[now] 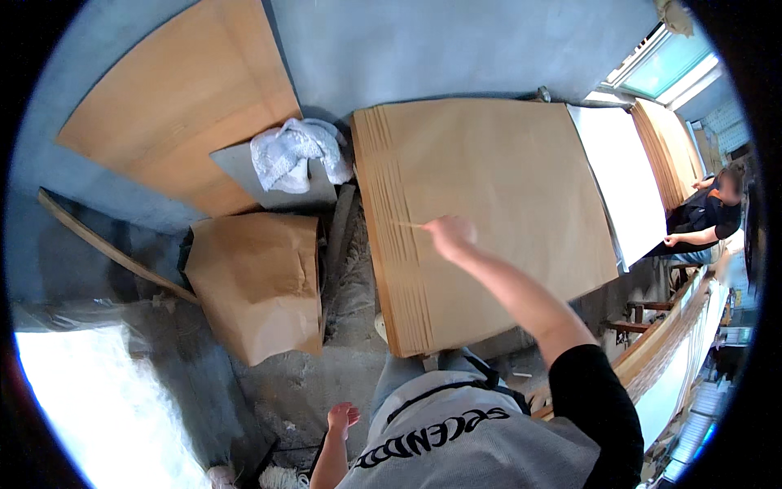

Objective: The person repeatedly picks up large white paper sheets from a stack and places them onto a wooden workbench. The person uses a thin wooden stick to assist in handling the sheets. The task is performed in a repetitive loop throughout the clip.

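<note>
Right hand grip: the right hand [450, 235] has its fingers pinched together on a thin pale stick [410, 225], which pokes out to the left from the fingertips.
Stick position: it lies level over the top sheet of the brown paper stack [505, 196], near the stack's left edge; whether its tip touches the paper cannot be told.
Right arm: it reaches up from the lower right over the stack, bare from the short black sleeve [599, 407] to the wrist.
Left hand grip: the left hand [342, 417] hangs low beside the body with its fingers spread apart, holding and touching nothing.
Stack: many large brown sheets piled flat, their stepped edges showing along the left side.
Bag: a brown paper sack [257, 281] stands on the floor to the left of the stack; its top is folded over, so its contents are hidden.
Cloth: a crumpled white cloth [295, 153] lies on a grey board [244, 171] behind the bag.
Boards: a wooden panel [183, 98] leans on the blue wall.
Beyond: white sheets [623, 183] lie right of the stack, where another person [705, 220] sits.
</note>
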